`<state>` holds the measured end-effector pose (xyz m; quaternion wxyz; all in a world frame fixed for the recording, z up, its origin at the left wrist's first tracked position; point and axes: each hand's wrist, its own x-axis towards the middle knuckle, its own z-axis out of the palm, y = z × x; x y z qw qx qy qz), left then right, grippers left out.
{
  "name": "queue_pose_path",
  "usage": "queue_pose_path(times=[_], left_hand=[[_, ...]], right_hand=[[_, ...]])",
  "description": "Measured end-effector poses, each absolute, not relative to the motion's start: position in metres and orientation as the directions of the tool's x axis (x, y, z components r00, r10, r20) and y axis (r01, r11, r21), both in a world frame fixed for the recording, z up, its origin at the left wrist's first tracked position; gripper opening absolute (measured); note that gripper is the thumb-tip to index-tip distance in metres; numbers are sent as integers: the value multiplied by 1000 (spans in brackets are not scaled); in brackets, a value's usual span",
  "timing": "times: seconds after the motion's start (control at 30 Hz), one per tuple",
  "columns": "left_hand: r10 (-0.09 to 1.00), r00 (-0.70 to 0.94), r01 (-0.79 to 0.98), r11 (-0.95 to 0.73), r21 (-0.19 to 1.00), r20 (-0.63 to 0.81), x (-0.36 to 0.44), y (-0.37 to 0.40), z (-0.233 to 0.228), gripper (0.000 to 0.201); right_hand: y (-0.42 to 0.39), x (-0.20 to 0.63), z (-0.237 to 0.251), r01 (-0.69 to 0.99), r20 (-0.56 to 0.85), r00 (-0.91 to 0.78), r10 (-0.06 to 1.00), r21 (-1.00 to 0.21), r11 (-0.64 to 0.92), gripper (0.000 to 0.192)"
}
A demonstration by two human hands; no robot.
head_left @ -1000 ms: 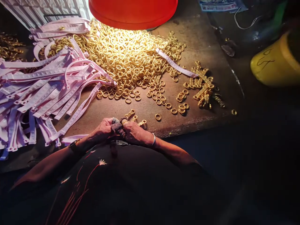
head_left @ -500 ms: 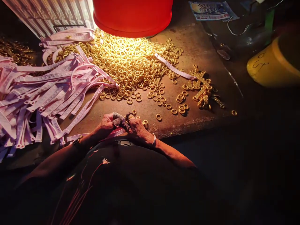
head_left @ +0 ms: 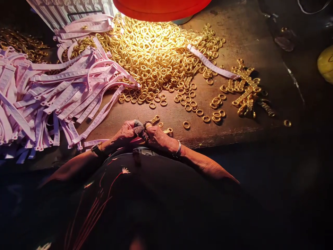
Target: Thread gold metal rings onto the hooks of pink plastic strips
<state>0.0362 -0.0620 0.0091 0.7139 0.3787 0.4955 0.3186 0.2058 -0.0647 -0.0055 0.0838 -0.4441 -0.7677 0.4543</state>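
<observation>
My left hand [head_left: 127, 130] and my right hand [head_left: 159, 137] meet at the table's front edge, close to my body. Both are closed, with fingertips pinched together. Greyish coverings wrap some fingers. A pink strap [head_left: 97, 142] runs behind my left wrist up to the joined fingers, where my left hand appears to grip it. What my right fingers pinch is hidden. Just beyond them lies a small gold ring piece [head_left: 155, 119], and a ridged gold piece [head_left: 168, 131] rests beside my right hand.
Many pink straps [head_left: 70, 86] are heaped on the left. A large pile of gold rings [head_left: 156, 59] spreads under a red lampshade [head_left: 161, 10]. Joined gold pieces [head_left: 246, 90] lie to the right, near a single strap [head_left: 208, 62]. A yellow bucket [head_left: 325, 65] stands at far right.
The view has shifted, so the table's contents sit further right and the lampshade higher. My hands stay pinched together, with fingers slightly repositioned.
</observation>
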Motion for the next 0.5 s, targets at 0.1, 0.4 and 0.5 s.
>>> queue_pose_path(times=[0.1,0.4,0.5], left_hand=[[821,318,-92,525,846,-474,36,-62,8,43],[833,270,-165,535,828,-484,33,-55,2,43],[837,258,-142,526,838,-482,34,-53,9,44]], right_hand=[[-65,205,-1,639,-270,-576,772,-737,219,12],[-60,207,-3,686,-93,-518,851,-639,348,35],[-62,208,-5,675,-77,-518,852,-649,352,37]])
